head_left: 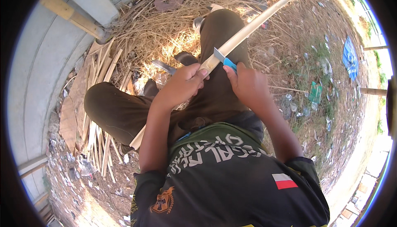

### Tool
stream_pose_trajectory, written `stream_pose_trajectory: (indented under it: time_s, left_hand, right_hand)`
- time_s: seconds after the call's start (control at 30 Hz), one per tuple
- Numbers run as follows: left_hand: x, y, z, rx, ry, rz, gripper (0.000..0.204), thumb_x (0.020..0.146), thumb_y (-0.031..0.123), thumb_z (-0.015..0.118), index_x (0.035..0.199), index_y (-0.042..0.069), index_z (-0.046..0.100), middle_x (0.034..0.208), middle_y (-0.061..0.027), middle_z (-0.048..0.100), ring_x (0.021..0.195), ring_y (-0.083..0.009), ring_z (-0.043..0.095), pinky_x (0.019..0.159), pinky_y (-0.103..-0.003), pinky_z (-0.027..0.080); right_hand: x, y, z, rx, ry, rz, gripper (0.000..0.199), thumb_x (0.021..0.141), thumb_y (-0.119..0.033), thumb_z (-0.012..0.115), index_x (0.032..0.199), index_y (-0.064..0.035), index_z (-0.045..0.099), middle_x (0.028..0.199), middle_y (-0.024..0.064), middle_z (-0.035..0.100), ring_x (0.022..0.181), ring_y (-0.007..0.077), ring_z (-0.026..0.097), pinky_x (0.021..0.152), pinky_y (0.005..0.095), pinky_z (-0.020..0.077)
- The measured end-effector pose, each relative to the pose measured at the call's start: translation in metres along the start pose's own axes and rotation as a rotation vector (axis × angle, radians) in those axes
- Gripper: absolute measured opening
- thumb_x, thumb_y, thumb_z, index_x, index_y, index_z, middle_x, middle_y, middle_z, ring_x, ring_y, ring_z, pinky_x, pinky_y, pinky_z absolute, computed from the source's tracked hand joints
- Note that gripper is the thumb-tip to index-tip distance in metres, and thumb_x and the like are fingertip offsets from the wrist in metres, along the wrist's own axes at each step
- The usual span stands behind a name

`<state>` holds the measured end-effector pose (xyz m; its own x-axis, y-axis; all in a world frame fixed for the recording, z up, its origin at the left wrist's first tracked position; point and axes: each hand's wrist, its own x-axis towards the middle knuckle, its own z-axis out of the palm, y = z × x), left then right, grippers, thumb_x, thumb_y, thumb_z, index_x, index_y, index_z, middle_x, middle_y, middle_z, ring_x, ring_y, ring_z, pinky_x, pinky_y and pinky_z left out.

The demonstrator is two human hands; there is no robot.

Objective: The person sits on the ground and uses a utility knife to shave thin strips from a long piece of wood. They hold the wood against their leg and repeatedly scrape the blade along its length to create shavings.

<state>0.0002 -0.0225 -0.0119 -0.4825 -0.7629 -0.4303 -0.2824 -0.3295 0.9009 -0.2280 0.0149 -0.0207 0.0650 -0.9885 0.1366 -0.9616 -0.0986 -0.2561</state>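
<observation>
A long pale bamboo strip (256,23) runs slantwise over my lap, from beside my left forearm up to the far right. My left hand (184,84) is closed round it, thumb on top. My right hand (249,84) grips a knife (230,64) by its blue handle. The short, wide metal blade lies against or just over the strip, a little beyond my left fingers; whether it cuts in, I cannot tell. Under the strip are my bent legs in dark brown trousers (223,28). A grey blade-like piece (163,66) lies between my legs, partly hidden.
Split bamboo strips (103,144) lie in a heap at my left, beside flattened brown cardboard (72,115). Shavings (140,24) cover the ground ahead. A pale wall (33,74) with a bamboo pole (72,16) stands left. Litter and a blue sheet (350,59) lie right.
</observation>
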Motion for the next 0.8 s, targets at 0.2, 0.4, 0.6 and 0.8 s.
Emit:
stream_pose_trajectory:
  time_s: [0.2,0.4,0.6,0.8]
  left_hand:
    - [0.000,0.001,0.003,0.001,0.024,-0.010,0.031,0.113,0.035,0.052,0.107,0.007,0.063,0.075,0.0069,0.049,0.058,-0.0015,0.042,0.049,-0.020,0.035]
    - [-0.002,-0.004,0.005,-0.076,0.025,-0.022,0.030,0.113,0.035,0.053,0.107,0.007,0.062,0.075,0.0068,0.048,0.057,-0.0009,0.039,0.049,-0.019,0.034]
    - [-0.010,-0.008,0.008,-0.173,0.027,-0.081,0.029,0.114,0.034,0.053,0.109,0.006,0.060,0.075,0.0065,0.047,0.056,-0.0003,0.037,0.047,-0.019,0.031]
    - [-0.017,-0.012,0.006,-0.185,-0.008,-0.079,0.031,0.114,0.036,0.050,0.107,0.007,0.060,0.077,0.0047,0.051,0.058,-0.0016,0.044,0.048,-0.020,0.036]
  right_hand:
    - [-0.001,-0.001,0.005,-0.026,0.025,0.010,0.053,0.108,-0.051,0.056,0.079,-0.0060,0.058,0.058,0.0188,0.061,0.055,0.0422,0.066,0.050,0.0514,0.0507]
    - [-0.004,-0.001,0.012,-0.053,0.073,0.001,0.053,0.107,-0.052,0.056,0.079,-0.0069,0.058,0.055,0.0166,0.060,0.051,0.0402,0.066,0.048,0.0502,0.0505]
    - [-0.006,-0.002,0.015,-0.062,0.116,-0.026,0.053,0.106,-0.054,0.058,0.078,-0.0084,0.056,0.052,0.0142,0.059,0.048,0.0374,0.065,0.046,0.0482,0.0507]
    - [-0.006,-0.002,0.015,-0.069,0.121,-0.022,0.054,0.103,-0.057,0.060,0.078,-0.0087,0.056,0.052,0.0139,0.059,0.049,0.0371,0.066,0.046,0.0471,0.0521]
